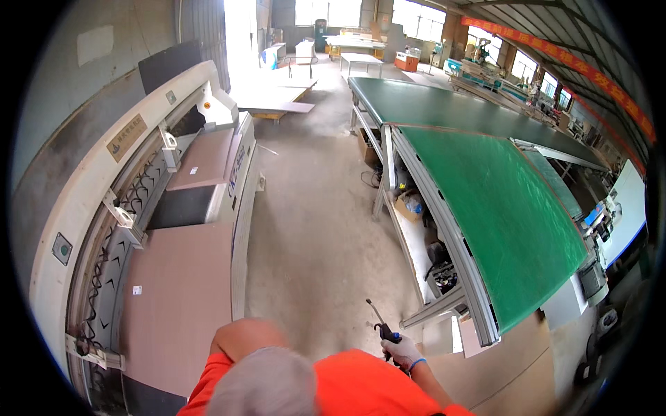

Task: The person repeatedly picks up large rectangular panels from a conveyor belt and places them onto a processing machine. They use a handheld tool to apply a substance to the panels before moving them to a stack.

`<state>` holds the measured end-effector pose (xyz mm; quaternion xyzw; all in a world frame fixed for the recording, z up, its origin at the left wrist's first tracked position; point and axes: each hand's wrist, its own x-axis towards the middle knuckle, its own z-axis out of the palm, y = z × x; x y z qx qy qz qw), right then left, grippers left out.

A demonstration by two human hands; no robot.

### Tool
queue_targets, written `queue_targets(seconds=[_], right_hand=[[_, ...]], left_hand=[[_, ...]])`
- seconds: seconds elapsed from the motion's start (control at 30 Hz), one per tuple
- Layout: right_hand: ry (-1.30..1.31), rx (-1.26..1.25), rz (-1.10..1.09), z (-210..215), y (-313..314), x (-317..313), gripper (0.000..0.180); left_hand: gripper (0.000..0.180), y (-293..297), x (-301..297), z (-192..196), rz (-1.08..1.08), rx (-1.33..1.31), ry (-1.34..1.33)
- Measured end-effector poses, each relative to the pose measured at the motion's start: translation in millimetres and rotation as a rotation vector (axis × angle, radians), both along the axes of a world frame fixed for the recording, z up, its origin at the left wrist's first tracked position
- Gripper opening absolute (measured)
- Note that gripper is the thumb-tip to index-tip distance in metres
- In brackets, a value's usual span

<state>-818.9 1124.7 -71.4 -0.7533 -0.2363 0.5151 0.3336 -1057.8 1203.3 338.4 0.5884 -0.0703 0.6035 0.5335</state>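
Neither of my own hands shows in the head view. Right below me, at the lower edge, stands a person in an orange shirt [354,381] with a grey head covering [263,385], seen from above and behind. That person's hand in a white glove [404,353] grips a black air blow gun [381,324] with a thin metal nozzle pointing up and left over the concrete floor. Their bare bent elbow [236,336] sticks out on the left, next to a pale brown board.
A long white panel machine [83,208] with pale brown boards [180,298] on its bed runs along the left. A long green-topped workbench [499,201] on a metal frame fills the right, with clutter on its lower shelf [416,236]. A concrete aisle [312,208] lies between them.
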Motion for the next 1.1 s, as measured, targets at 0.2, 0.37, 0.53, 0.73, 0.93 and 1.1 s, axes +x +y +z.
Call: queue_targets(seconds=[0.2, 0.37, 0.53, 0.73, 0.93, 1.1], right_hand=[[-0.169, -0.033, 0.12, -7, 5, 58, 0.04], [-0.166, -0.131, 0.121, -74, 4, 92, 0.052], [-0.285, -0.053, 0.079, -24, -3, 88, 0.053], [-0.135, -0.094, -0.202, -20, -1, 67, 0.052], [-0.251, -0.115, -0.3, -24, -10, 13, 0.043], [-0.343, -0.072, -0.469, -12, -27, -38, 0.047]], left_hand=[[0.035, -38, 79, 39, -0.047, -0.403, 0.32], [0.034, 24, 143, -36, -0.524, 0.076, -0.23], [0.041, 96, 159, -78, -0.757, 0.114, 0.009], [0.057, 163, 207, -167, -0.945, -0.019, 0.448], [0.035, 186, 220, -315, -0.893, -0.337, 1.089], [0.031, 194, 200, -440, -0.484, -0.015, 1.264]])
